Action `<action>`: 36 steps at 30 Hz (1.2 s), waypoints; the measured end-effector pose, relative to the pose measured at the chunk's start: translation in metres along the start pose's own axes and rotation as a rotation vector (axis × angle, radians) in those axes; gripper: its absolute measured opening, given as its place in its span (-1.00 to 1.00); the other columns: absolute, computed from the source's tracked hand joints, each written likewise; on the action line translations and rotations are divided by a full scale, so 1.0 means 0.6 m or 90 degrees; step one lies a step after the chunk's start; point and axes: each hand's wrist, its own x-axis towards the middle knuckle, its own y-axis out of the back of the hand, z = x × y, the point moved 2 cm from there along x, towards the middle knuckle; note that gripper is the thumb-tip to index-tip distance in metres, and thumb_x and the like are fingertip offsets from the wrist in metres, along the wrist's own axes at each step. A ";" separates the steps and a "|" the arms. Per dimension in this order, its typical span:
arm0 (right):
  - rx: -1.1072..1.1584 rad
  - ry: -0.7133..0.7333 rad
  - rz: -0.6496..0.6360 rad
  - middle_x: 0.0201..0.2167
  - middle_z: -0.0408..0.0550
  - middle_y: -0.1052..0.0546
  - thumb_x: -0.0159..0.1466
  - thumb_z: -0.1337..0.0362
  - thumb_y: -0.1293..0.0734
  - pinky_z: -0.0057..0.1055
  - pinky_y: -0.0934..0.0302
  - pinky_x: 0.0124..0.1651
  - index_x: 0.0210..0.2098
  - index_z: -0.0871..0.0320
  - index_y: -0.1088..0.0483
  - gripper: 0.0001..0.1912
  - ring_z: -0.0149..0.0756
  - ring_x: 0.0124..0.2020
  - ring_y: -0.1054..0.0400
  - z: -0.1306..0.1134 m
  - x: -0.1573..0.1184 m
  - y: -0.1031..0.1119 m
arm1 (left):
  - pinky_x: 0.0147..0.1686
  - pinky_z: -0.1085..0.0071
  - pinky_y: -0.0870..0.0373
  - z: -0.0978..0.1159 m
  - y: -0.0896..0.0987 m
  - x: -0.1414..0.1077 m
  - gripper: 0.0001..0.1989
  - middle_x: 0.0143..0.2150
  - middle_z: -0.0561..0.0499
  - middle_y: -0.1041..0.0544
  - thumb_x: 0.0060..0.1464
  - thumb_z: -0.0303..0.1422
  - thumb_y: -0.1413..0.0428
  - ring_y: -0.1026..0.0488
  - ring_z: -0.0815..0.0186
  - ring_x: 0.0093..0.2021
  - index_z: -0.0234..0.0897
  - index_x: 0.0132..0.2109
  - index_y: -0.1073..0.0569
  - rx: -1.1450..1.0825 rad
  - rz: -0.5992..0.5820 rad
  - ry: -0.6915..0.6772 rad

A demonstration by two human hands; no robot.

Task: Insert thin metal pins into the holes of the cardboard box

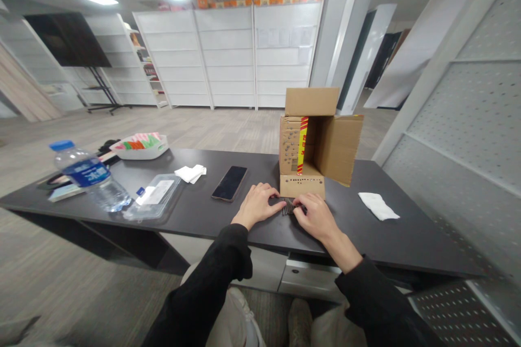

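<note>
- On the dark surface (pixel 342 238), one open cardboard box (pixel 290 143) stood just beyond one small group of thin dark pieces (pixel 288 206), and its lower flap came close to them.
- To the left of the box, we had one phone (pixel 229 184), lying flat, and one clear plastic case (pixel 157 198), with one upright-looking but tilted bottle (pixel 91 176) near it.
- Farther at the left, one white basket (pixel 140 153) carried colourful packets (pixel 140 142).
- We counted two white tissues: one folded tissue (pixel 190 173) beyond the case, and one flat tissue (pixel 378 206) at the right.
- The pieces were several, too small for us to count exactly.
- Our left hand (pixel 257 206) was low with the palm down, its thumb pointing to the pieces.
- Our right hand (pixel 316 217) was bent inward, its thumb and fingers at their right side.
- Both hands were narrowly apart around the pieces; we could not tell if the fingers of either were closed on them.
</note>
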 end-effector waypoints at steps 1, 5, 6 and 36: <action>-0.001 0.000 -0.003 -0.41 -0.05 -0.53 0.19 0.42 -0.23 -0.27 -0.14 -0.15 -0.39 0.12 -0.41 -0.87 -0.19 -0.30 -0.38 0.000 0.000 0.000 | -0.09 0.27 -0.23 0.000 0.000 0.000 -0.69 -0.20 -0.01 -0.53 0.14 -0.04 -0.13 -0.40 0.22 -0.11 -0.18 -0.21 -0.54 0.000 -0.001 -0.001; -0.002 -0.003 -0.013 -0.40 -0.06 -0.54 0.19 0.42 -0.24 -0.27 -0.15 -0.14 -0.38 0.12 -0.43 -0.86 -0.19 -0.29 -0.39 -0.001 0.001 -0.002 | -0.10 0.27 -0.23 -0.001 -0.001 0.001 -0.70 -0.19 -0.01 -0.54 0.14 -0.05 -0.14 -0.40 0.22 -0.11 -0.18 -0.21 -0.55 0.002 -0.004 0.000; -0.002 -0.005 -0.018 -0.39 -0.06 -0.55 0.19 0.42 -0.24 -0.27 -0.15 -0.14 -0.37 0.11 -0.44 -0.85 -0.19 -0.28 -0.39 0.000 0.001 -0.002 | -0.10 0.28 -0.23 -0.001 -0.001 0.001 -0.70 -0.19 -0.01 -0.54 0.14 -0.05 -0.14 -0.40 0.22 -0.11 -0.18 -0.21 -0.55 0.002 -0.004 0.000; 0.135 0.028 -0.017 -0.30 -0.06 -0.54 0.19 0.46 -0.20 -0.29 -0.28 -0.08 -0.31 0.10 -0.42 -0.79 -0.23 -0.23 -0.42 -0.005 -0.001 -0.002 | -0.12 0.27 -0.22 -0.005 -0.005 0.003 -0.70 -0.22 -0.01 -0.53 0.15 -0.06 -0.13 -0.39 0.22 -0.13 -0.17 -0.20 -0.55 0.012 -0.001 0.008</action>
